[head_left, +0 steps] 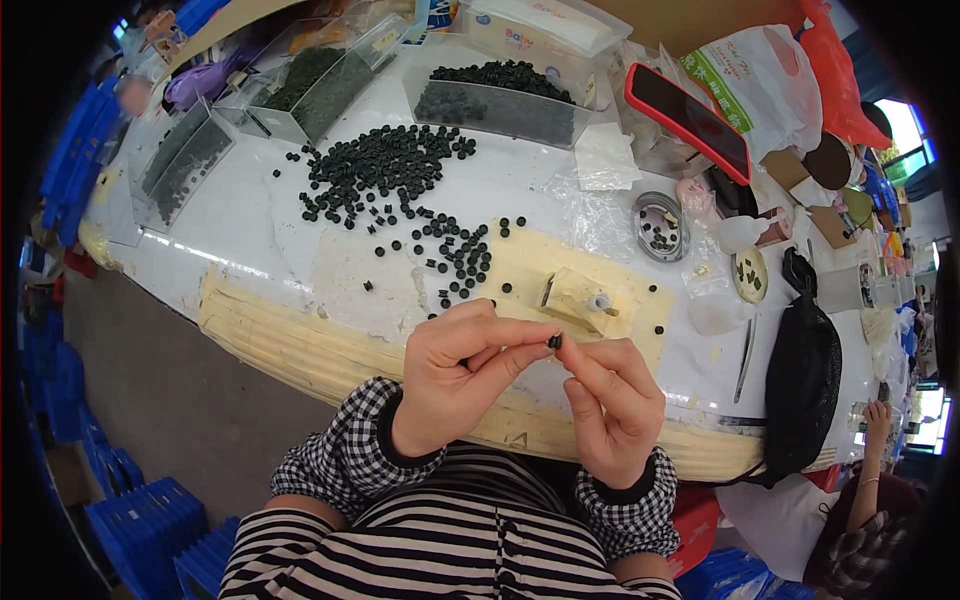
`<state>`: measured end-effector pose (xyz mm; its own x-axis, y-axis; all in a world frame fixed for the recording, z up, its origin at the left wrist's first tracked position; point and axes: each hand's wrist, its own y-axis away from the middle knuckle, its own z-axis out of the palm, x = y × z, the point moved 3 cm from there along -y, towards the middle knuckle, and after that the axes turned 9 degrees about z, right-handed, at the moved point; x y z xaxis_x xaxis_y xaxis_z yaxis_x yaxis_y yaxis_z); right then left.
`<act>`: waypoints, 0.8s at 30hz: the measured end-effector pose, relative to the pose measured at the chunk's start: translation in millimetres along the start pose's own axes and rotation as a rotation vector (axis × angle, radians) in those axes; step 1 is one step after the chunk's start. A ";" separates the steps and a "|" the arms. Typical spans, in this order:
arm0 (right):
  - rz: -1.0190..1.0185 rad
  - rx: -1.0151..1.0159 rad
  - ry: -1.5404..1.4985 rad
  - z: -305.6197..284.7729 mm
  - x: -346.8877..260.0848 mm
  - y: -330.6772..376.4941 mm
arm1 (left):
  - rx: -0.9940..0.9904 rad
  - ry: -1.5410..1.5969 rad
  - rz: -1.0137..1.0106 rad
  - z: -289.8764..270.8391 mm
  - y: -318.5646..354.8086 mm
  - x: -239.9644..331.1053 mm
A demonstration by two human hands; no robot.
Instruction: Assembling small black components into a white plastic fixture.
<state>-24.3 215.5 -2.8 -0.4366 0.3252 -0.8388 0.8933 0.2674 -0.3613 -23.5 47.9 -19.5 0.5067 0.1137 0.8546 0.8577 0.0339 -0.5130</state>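
Observation:
Above the table's near edge, my left hand (462,368) pinches a small black spool-shaped part (554,342) between thumb and index fingertip. From the other side, my right hand (617,402) brings its index fingertip against that part. Its other fingers are curled and its thumb sits lower, so anything inside them is hidden. Just beyond my hands is a pale yellow block-like fixture (583,303) with a small upright grey tip, on a yellowish sheet (640,290). Loose black parts of similar look lie in a large pile (375,170), with several scattered toward my left hand.
Clear bins (500,108) of black and dark green pieces line the back. A red-cased phone (688,120) leans at the back right. Round dishes (660,228), tweezers (745,360) and a black mesh bag (803,385) lie right. Another person's hand (877,425) shows far right.

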 end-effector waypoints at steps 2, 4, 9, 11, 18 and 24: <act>-0.015 0.005 0.016 0.1 0.0 0.0 | 0.002 0.013 -0.011 0.1 0.1 -0.7; -0.033 0.009 0.035 0.4 -0.3 0.1 | 0.002 0.020 -0.042 -0.1 -0.1 0.4; -0.054 0.020 0.065 1.5 -0.9 -0.2 | -0.001 0.018 -0.040 -0.6 0.4 0.1; -0.057 0.022 0.073 1.3 -1.4 -0.3 | -0.004 0.015 -0.039 -0.7 0.3 0.4; -0.056 0.022 0.081 1.6 -2.5 -0.6 | -0.009 0.017 -0.039 -0.9 0.6 -0.3; -0.070 0.018 0.085 0.9 -2.2 -0.9 | -0.009 0.028 -0.047 -0.6 0.9 -0.5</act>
<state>-24.1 213.7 -1.1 -0.5047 0.3822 -0.7741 0.8618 0.2764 -0.4254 -22.9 47.3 -20.3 0.4681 0.0842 0.8796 0.8812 0.0298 -0.4718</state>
